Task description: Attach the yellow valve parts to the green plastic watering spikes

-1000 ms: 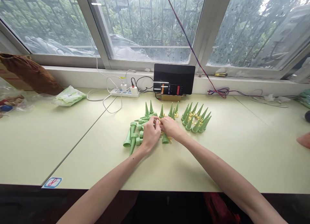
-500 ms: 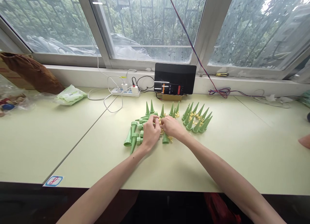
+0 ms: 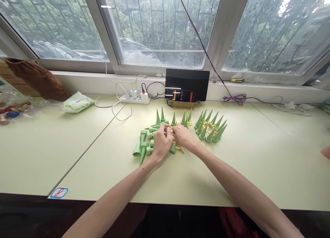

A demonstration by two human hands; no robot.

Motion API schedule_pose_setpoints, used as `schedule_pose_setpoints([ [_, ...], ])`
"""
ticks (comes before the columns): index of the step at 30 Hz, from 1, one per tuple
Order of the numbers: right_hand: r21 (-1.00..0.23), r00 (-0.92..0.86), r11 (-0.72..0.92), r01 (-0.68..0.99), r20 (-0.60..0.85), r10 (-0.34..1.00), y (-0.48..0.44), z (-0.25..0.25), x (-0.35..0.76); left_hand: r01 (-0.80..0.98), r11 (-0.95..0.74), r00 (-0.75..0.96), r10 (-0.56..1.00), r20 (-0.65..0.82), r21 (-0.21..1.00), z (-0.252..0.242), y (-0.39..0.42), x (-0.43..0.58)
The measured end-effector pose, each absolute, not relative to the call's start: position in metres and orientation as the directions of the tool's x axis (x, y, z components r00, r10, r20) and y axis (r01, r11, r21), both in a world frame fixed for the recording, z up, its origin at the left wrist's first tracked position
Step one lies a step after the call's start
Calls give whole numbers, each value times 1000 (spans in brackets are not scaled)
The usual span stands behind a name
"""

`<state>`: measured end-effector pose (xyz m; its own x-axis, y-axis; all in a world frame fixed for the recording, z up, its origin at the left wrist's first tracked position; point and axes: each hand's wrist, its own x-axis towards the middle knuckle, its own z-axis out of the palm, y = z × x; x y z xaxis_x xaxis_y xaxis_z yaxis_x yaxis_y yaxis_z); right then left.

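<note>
My left hand [image 3: 163, 141] and my right hand [image 3: 182, 135] meet over the green and yellow parts, fingers bent and pinched. Whatever their fingertips grip is hidden. Just below them a green plastic spike [image 3: 172, 149] shows its wide end, tilted; I cannot tell whether a hand holds it. Small yellow pieces [image 3: 181, 149] lie scattered beside it. Left of my left hand, several green spikes lie in a loose pile [image 3: 143, 145]. Behind the hands a few more green spikes [image 3: 162, 114] stand point up.
To the right, several upright green spikes [image 3: 209, 136] ring a heap of yellow pieces [image 3: 210, 124]. At the back, a phone [image 3: 183, 96] leans on a black tablet [image 3: 188, 78]. A power strip [image 3: 136, 100], a green-white packet [image 3: 77, 102] and bundled wires [image 3: 235, 99] line the window side.
The green spike below my hands has shifted left and tilted. Both hands stay together in nearly the same place. The whole view has moved slightly.
</note>
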<state>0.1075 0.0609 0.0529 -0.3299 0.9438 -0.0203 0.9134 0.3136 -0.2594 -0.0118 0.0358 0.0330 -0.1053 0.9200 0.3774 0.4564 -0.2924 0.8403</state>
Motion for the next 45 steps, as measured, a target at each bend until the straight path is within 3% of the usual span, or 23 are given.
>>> schedule_pose_setpoints([
  [6,-257,-276,314,914,173,946,48,56,124,479,-296,-45,932,361,826,33,33,-12],
  [12,-472,-317,493,731,405,858,25,32,153,533,-340,42,925,377,775,30,33,-14],
  [16,-631,-204,489,603,470,859,18,15,166,604,-395,145,908,392,692,31,33,-15],
  [23,-752,-81,415,513,439,895,17,20,162,738,-461,313,881,355,493,30,28,-13],
  [27,-773,-98,409,484,417,904,14,17,158,763,-465,344,880,327,449,27,25,-11],
  [36,-797,-103,386,464,384,917,13,18,157,730,-466,359,884,300,500,26,25,-11],
  [45,-823,-79,356,443,359,930,12,17,159,643,-502,293,859,420,578,29,21,-5],
])
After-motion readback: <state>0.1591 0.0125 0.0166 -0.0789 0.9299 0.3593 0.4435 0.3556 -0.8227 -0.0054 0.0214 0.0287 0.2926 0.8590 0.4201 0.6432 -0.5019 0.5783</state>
